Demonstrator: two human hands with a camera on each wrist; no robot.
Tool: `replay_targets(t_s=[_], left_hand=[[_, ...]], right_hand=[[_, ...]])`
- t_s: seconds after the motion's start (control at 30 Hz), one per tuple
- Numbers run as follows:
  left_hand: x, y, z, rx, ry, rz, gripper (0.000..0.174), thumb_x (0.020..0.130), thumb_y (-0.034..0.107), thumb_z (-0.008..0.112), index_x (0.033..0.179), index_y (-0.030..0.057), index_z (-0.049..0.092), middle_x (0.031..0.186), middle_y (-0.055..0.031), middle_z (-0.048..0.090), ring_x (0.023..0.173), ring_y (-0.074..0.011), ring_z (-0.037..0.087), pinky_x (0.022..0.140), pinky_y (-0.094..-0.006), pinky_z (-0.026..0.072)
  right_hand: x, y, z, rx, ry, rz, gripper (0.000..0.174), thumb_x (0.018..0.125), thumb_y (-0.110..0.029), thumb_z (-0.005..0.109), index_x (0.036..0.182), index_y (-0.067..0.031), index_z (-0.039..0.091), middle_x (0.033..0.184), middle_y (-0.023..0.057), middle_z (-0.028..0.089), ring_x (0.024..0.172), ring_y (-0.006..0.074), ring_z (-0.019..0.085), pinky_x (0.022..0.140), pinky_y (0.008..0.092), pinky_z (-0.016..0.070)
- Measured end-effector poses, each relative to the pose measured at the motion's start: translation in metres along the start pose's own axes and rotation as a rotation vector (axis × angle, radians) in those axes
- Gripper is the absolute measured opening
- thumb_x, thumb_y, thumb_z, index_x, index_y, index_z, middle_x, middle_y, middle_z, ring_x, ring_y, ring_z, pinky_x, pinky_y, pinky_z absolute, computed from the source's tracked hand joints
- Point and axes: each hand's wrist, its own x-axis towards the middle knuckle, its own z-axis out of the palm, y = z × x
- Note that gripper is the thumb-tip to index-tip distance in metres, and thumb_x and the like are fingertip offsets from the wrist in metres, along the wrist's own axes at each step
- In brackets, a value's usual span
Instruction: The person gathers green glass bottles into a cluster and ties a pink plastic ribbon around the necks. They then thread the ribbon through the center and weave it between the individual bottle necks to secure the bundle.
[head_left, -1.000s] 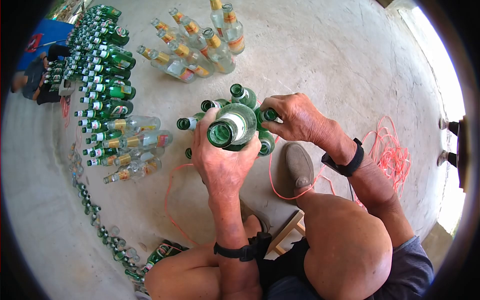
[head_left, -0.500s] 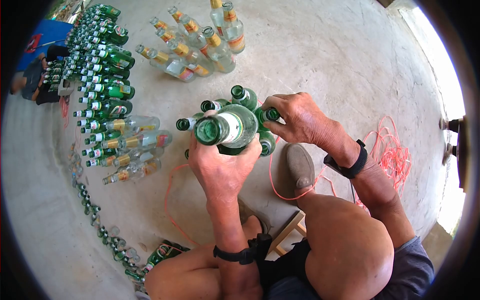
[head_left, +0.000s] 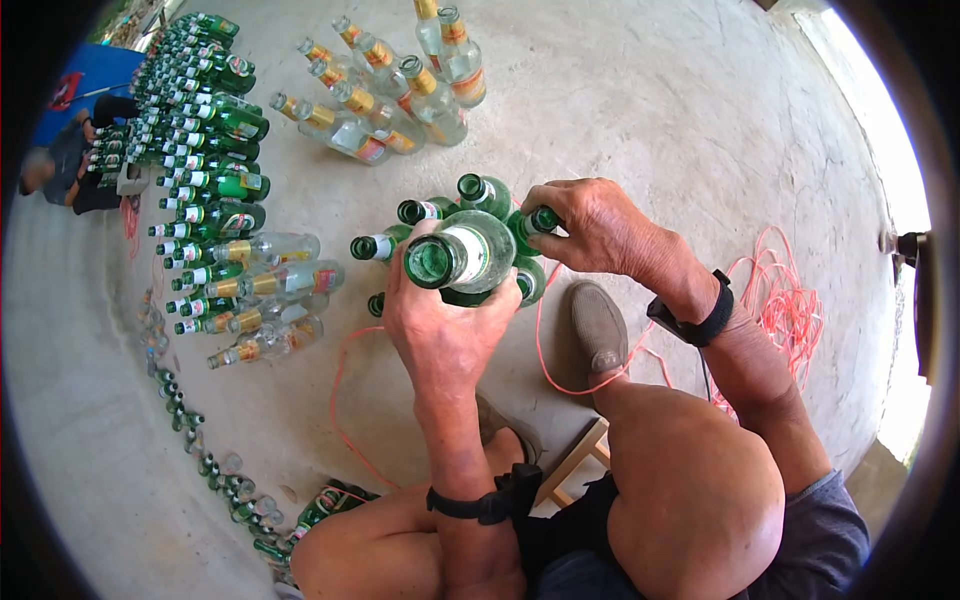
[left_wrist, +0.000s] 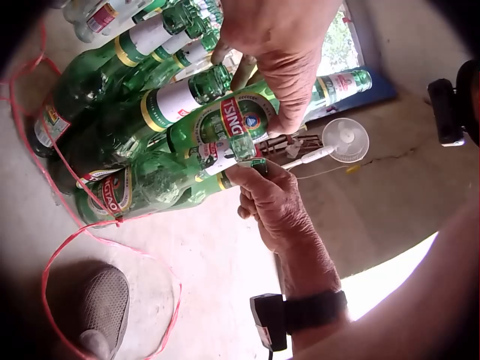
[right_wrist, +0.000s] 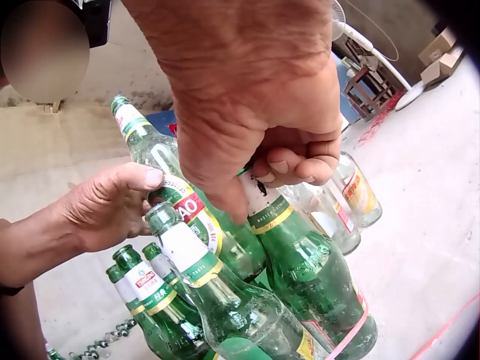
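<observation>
The hands (head_left: 440,335) (head_left: 605,232) grip green bottles, left round a raised body (head_left: 478,250), right pinching a neck (head_left: 541,219).

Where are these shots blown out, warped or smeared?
Head view: strong fisheye bend, black corners, blown-out white light beyond the floor at right; the distant person has a smeared head. Left wrist view: white glare at lower right, dark corners, yet lettering on the held bottle reads clearly. Right wrist view: a blurred oval at upper left.
</observation>
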Motion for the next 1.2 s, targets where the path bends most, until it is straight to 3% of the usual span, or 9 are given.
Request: replay_targets(t_s=[0.3, 0.4, 0.7, 0.83, 0.87, 0.97, 1.0, 1.2], left_hand=[[0.006, 0.004, -0.002, 0.001, -0.049, -0.001, 0.064, 0.064, 0.01, 0.09, 0.123, 0.0005, 0.066, 0.105, -0.0171, 0.071, 0.096, -0.0409, 0.072, 0.085, -0.0515, 0.0583], [0.008, 0.014, 0.0, 0.207, -0.084, 0.04, 0.065, 0.064, 0.014, 0.09, 0.123, 0.0034, 0.065, 0.105, -0.0147, 0.07, 0.099, -0.041, 0.068, 0.088, -0.0533, 0.0547], [-0.017, -0.018, 0.012, 0.113, -0.036, -0.022, 0.062, 0.066, 0.01, 0.091, 0.123, 0.0034, 0.066, 0.099, -0.0182, 0.071, 0.092, -0.0428, 0.071, 0.079, -0.0523, 0.0578], [-0.016, -0.011, 0.012, 0.15, -0.048, -0.073, 0.062, 0.069, 0.01, 0.09, 0.124, 0.0035, 0.063, 0.105, -0.0182, 0.07, 0.097, -0.0433, 0.071, 0.084, -0.0537, 0.0576], [-0.016, -0.009, 0.011, 0.141, -0.061, -0.075, 0.063, 0.07, 0.01, 0.09, 0.126, 0.0034, 0.062, 0.106, -0.0182, 0.07, 0.099, -0.0438, 0.07, 0.086, -0.0547, 0.0573], [-0.017, -0.008, 0.013, 0.145, -0.055, -0.101, 0.064, 0.07, 0.01, 0.089, 0.127, 0.0034, 0.061, 0.107, -0.0186, 0.069, 0.1, -0.0442, 0.07, 0.087, -0.0553, 0.0572], [-0.017, -0.009, 0.014, 0.137, -0.054, -0.092, 0.069, 0.069, 0.012, 0.091, 0.13, 0.0031, 0.06, 0.109, -0.0196, 0.069, 0.103, -0.0452, 0.069, 0.089, -0.0559, 0.0566], [-0.02, -0.013, 0.012, 0.112, -0.079, -0.115, 0.072, 0.07, 0.012, 0.092, 0.132, 0.0, 0.058, 0.115, -0.0223, 0.068, 0.108, -0.0472, 0.068, 0.092, -0.0562, 0.0559]], right_hand=[[0.001, -0.004, 0.002, -0.005, -0.015, -0.013, 0.026, 0.086, -0.017, 0.077, 0.108, -0.0049, 0.07, 0.09, 0.0161, 0.074, 0.086, 0.0389, 0.074, 0.076, 0.0469, 0.0602], [0.001, -0.007, 0.007, -0.015, 0.014, -0.068, 0.026, 0.085, -0.021, 0.075, 0.104, -0.004, 0.07, 0.086, 0.0165, 0.073, 0.082, 0.04, 0.073, 0.072, 0.0497, 0.0604], [0.0, -0.009, 0.007, 0.0, 0.019, -0.024, 0.025, 0.086, -0.02, 0.076, 0.104, -0.0046, 0.069, 0.086, 0.0159, 0.072, 0.084, 0.0392, 0.073, 0.074, 0.0495, 0.0604], [-0.001, -0.013, 0.001, -0.017, -0.014, 0.006, 0.028, 0.085, -0.014, 0.079, 0.111, -0.0051, 0.071, 0.094, 0.0133, 0.068, 0.09, 0.0366, 0.073, 0.077, 0.046, 0.0599], [-0.002, -0.015, -0.004, -0.017, -0.064, 0.025, 0.034, 0.085, -0.012, 0.079, 0.117, -0.0058, 0.07, 0.103, 0.0142, 0.064, 0.099, 0.0365, 0.071, 0.084, 0.0448, 0.06], [-0.003, -0.023, -0.009, 0.12, 0.042, -0.078, 0.04, 0.086, -0.019, 0.077, 0.121, -0.0028, 0.069, 0.112, 0.0174, 0.062, 0.106, 0.0367, 0.068, 0.092, 0.0455, 0.059], [-0.003, -0.027, -0.013, 0.195, 0.034, -0.102, 0.05, 0.087, -0.025, 0.078, 0.131, -0.0024, 0.066, 0.118, 0.018, 0.06, 0.11, 0.0361, 0.066, 0.096, 0.0446, 0.0578], [0.02, -0.084, -0.033, 0.233, 0.163, -0.278, 0.056, 0.093, -0.036, 0.076, 0.138, -0.004, 0.064, 0.114, 0.0172, 0.062, 0.108, 0.0387, 0.066, 0.095, 0.0474, 0.0567]])
